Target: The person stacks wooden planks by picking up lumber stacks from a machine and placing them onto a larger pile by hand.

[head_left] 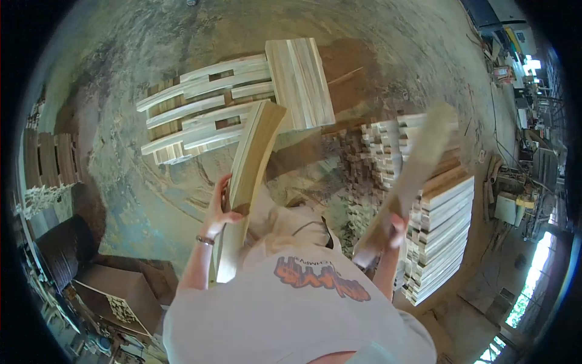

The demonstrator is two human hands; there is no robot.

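My left hand (219, 209) is closed around a few long wooden boards (257, 142) held together, slightly curved and standing on a slant against my body. The thumb lies across their near face. In my right hand (396, 230) is a single wooden board (421, 161), gripped near its lower end and tilted up to the right, smeared by motion. Behind and beside this board rises a tall stack of wooden boards (445, 227), partly hidden by it.
Ahead on the dusty floor (182, 54) lies a crisscross stack of wooden slats (209, 112) with flat boards (300, 85) at its right end. More stacked slats (51, 159) stand far left. A brown box (118, 291) sits lower left. Machinery (515, 203) lines the right side.
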